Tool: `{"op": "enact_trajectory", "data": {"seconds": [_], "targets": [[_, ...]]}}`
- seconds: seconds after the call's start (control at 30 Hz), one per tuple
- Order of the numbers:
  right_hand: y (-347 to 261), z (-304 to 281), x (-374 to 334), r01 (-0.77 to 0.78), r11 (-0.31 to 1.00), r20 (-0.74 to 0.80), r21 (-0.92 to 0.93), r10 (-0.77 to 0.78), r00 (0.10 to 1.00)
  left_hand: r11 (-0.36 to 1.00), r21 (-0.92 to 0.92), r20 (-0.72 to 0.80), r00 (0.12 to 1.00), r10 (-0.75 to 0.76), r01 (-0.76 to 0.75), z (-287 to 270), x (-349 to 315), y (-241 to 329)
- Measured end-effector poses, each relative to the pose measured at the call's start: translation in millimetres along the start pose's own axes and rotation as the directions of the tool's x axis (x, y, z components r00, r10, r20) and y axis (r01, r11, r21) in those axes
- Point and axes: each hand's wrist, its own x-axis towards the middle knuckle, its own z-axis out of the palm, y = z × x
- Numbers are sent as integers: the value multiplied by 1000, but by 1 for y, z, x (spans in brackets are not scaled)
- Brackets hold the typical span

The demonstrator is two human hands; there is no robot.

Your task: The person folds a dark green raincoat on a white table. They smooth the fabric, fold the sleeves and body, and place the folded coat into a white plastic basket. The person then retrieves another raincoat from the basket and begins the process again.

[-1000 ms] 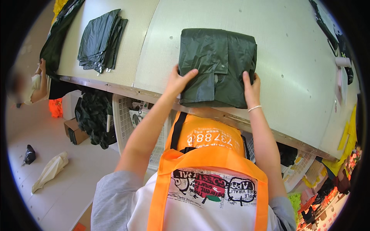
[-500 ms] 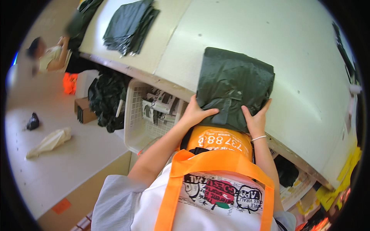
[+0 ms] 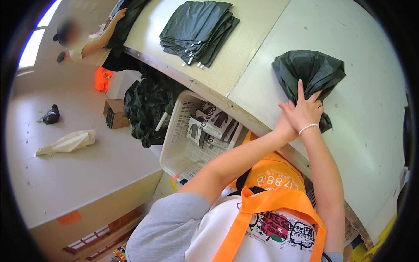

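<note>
A dark green piece of thin, shiny fabric [image 3: 310,65] lies bunched on the white table, fanned out at its far end, its pleats converging under my hands. A small tail of it sticks out to the right. My right hand [image 3: 307,109], with a white bracelet at the wrist, lies on top: the index finger stretches along the fabric, while the other fingers curl onto the gathered part. My left hand [image 3: 286,124] reaches in from the left beneath it. Its fingers are mostly covered by the right hand.
A stack of dark green pieces with white tags [image 3: 194,32] lies on the table [image 3: 262,43] to the left. Below its edge stands a white plastic basket [image 3: 172,146] with printed packets, beside bunched dark material [image 3: 146,109] and a cardboard box [image 3: 117,114]. Another person [image 3: 94,46] works at the far left.
The flat, folded dark green piece has been gathered into a bunch and moved farther up and right on the table. My hands went from its two sides to overlapping on it.
</note>
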Motion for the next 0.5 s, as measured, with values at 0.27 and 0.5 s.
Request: {"op": "enact_trajectory", "data": {"seconds": [0.27, 0.5], "targets": [[-40, 58, 25, 103, 868, -89, -486, -166, 982, 955, 167, 416, 860, -295, 247, -158, 69, -77], [-41, 37, 23, 188, 926, -8, -327, -201, 979, 674, 693, -278, 957, -79, 256, -282, 219, -276]]}}
